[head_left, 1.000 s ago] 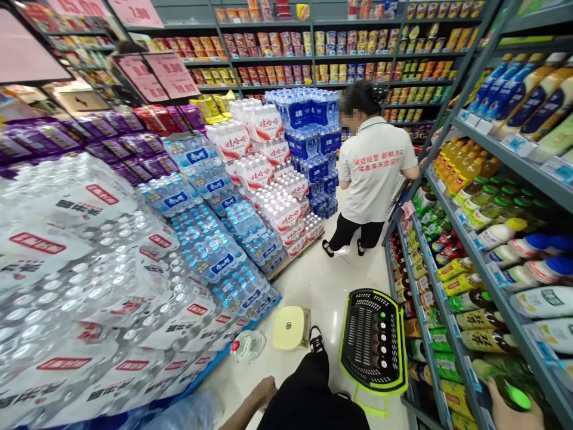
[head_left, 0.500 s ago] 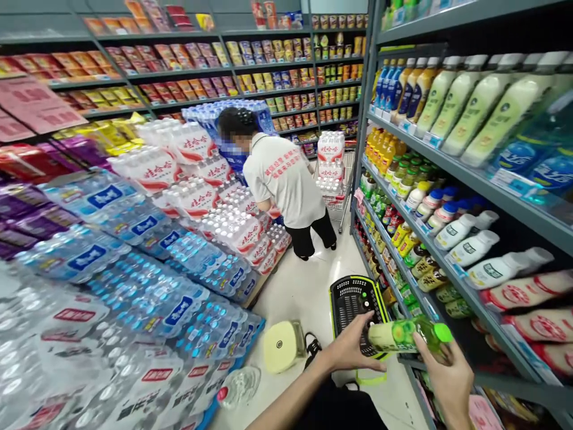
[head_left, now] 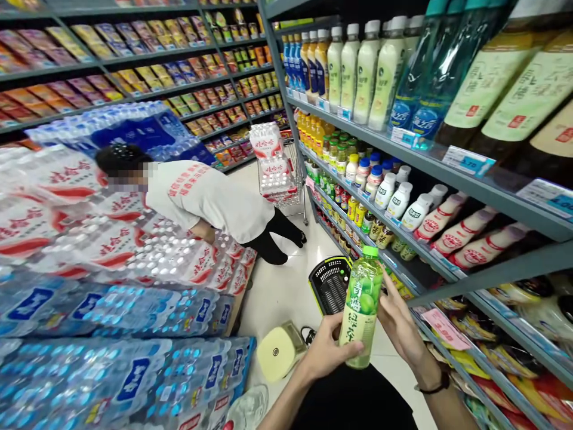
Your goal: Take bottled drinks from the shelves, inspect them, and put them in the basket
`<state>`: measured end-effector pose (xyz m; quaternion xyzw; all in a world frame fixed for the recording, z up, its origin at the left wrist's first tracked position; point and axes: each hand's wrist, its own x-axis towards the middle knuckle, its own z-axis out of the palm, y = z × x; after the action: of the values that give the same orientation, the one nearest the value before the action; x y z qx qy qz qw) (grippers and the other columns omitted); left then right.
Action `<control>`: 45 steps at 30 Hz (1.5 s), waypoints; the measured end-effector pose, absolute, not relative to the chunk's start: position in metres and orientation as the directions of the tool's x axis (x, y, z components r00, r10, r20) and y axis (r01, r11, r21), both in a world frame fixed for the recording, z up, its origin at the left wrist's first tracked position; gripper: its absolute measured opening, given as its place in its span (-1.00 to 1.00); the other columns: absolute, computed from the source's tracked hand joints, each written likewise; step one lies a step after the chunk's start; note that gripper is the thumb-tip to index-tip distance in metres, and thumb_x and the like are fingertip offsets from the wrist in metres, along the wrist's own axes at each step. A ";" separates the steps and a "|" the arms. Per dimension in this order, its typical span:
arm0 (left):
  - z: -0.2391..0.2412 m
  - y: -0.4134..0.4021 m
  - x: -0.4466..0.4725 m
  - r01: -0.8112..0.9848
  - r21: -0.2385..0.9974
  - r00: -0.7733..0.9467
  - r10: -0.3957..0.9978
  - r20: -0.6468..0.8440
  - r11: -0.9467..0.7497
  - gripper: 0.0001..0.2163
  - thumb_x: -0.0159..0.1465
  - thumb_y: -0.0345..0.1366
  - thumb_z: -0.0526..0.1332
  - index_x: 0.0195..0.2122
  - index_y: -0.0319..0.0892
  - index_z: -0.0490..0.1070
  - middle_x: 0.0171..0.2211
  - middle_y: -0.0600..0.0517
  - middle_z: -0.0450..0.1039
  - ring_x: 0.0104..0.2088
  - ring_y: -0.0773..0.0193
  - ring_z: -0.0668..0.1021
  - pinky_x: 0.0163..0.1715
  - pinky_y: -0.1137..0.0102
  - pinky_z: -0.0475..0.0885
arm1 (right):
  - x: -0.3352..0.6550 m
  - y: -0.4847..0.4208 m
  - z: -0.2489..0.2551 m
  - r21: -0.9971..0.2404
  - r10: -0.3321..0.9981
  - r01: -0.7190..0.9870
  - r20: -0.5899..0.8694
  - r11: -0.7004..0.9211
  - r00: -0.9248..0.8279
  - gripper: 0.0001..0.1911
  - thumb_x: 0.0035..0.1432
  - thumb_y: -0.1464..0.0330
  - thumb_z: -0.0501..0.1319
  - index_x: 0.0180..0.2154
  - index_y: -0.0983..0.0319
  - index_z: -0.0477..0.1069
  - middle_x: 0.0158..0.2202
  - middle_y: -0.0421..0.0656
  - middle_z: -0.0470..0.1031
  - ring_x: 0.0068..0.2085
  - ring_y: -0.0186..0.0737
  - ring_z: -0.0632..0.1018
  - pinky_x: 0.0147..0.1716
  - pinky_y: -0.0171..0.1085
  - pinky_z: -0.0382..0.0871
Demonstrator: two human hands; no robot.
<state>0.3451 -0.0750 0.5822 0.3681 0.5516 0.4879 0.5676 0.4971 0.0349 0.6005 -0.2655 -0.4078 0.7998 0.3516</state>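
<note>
I hold a green drink bottle (head_left: 362,307) with a green cap upright in front of me. My left hand (head_left: 329,352) wraps its lower part from the left. My right hand (head_left: 400,325) grips it from behind on the right, and a dark band sits on that wrist. A black and lime shopping basket (head_left: 330,283) stands on the floor just beyond the bottle. A pale yellow stool (head_left: 280,352) sits on the floor to the left of my left hand.
Grey shelves (head_left: 430,164) of bottled drinks run along the right. Stacked packs of bottled water (head_left: 120,334) fill the left. A person in a white shirt (head_left: 215,200) bends over the water packs ahead, with a loaded trolley (head_left: 277,173) behind.
The bottle turned from lying sideways between my hands to upright. My view swung right toward the shelves, and the person ahead bent lower over the water packs.
</note>
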 end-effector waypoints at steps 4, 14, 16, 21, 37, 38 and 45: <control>0.585 -0.082 0.350 -0.165 0.942 -0.108 0.944 -0.311 0.292 -0.17 -0.04 0.28 0.44 0.06 -0.32 0.49 -0.07 -0.20 0.59 -0.04 -0.05 0.56 -0.01 0.17 0.47 | 0.504 0.032 0.608 -0.852 0.781 -0.349 -0.105 -0.390 -0.615 -0.22 0.36 0.23 0.28 0.46 -0.17 -0.02 0.44 -0.27 0.25 0.44 -0.09 0.25 0.43 -0.01 0.11; 0.624 -0.080 0.355 0.267 0.908 -0.239 0.935 -0.262 0.323 -0.53 0.14 -0.04 0.42 0.00 -0.18 0.50 -0.21 -0.01 0.60 -0.24 0.14 0.56 -0.22 0.34 0.46 | 0.507 0.030 0.611 -0.867 0.779 -0.256 -0.209 -0.427 -0.591 -0.26 0.31 0.08 0.30 0.43 -0.08 0.13 0.39 -0.20 0.34 0.41 -0.02 0.30 0.42 0.03 0.13; 0.630 -0.080 0.359 0.363 0.864 -0.298 0.922 -0.246 0.348 -0.54 0.12 -0.06 0.42 -0.01 -0.15 0.47 -0.23 0.01 0.59 -0.28 0.16 0.55 -0.24 0.34 0.45 | 0.505 0.031 0.611 -0.865 0.782 -0.259 -0.211 -0.429 -0.587 -0.26 0.28 0.08 0.34 0.40 -0.05 0.19 0.34 -0.17 0.41 0.39 0.00 0.33 0.40 0.03 0.16; 0.641 -0.083 0.363 0.410 0.824 -0.335 0.905 -0.262 0.390 -0.53 0.17 0.01 0.36 0.02 -0.13 0.40 -0.20 -0.03 0.58 -0.24 0.10 0.56 -0.20 0.30 0.42 | 0.497 0.032 0.616 -0.794 0.771 -0.362 -0.198 -0.489 -0.606 -0.37 0.24 0.11 0.37 0.29 -0.02 0.34 0.27 -0.16 0.49 0.32 0.07 0.44 0.37 0.11 0.20; 0.636 -0.085 0.350 0.139 0.918 -0.122 0.926 -0.357 0.372 -0.44 0.28 0.12 0.26 0.07 -0.28 0.50 -0.14 -0.07 0.60 -0.13 0.06 0.55 -0.11 0.31 0.43 | 0.490 0.029 0.630 -0.594 0.674 -0.462 -0.193 -0.659 -0.713 -0.42 0.34 0.06 0.04 0.26 0.14 0.40 0.14 -0.07 0.59 0.26 0.09 0.48 0.31 0.12 0.24; 0.637 -0.086 0.350 0.128 0.924 -0.116 0.931 -0.346 0.359 -0.44 0.29 0.13 0.26 0.05 -0.29 0.50 -0.16 -0.07 0.60 -0.15 0.08 0.55 -0.14 0.33 0.43 | 0.490 0.029 0.631 -0.561 0.668 -0.479 -0.191 -0.675 -0.719 -0.43 0.35 0.07 0.04 0.27 0.14 0.39 0.13 -0.07 0.59 0.25 0.08 0.48 0.31 0.12 0.25; 0.637 -0.088 0.348 -0.075 0.959 -0.110 0.954 -0.280 0.273 -0.45 0.33 0.12 0.24 0.14 -0.24 0.39 -0.11 -0.06 0.57 -0.16 0.16 0.53 -0.09 0.34 0.43 | 0.491 0.024 0.629 -0.480 0.655 -0.504 -0.221 -0.718 -0.723 -0.43 0.35 0.08 0.02 0.30 0.09 0.34 0.18 -0.09 0.55 0.24 0.06 0.48 0.28 0.11 0.29</control>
<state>0.3479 -0.0876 0.6369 0.3792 0.5793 0.4687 0.5486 0.4913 0.0241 0.6287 -0.1911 -0.1973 0.9069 0.3195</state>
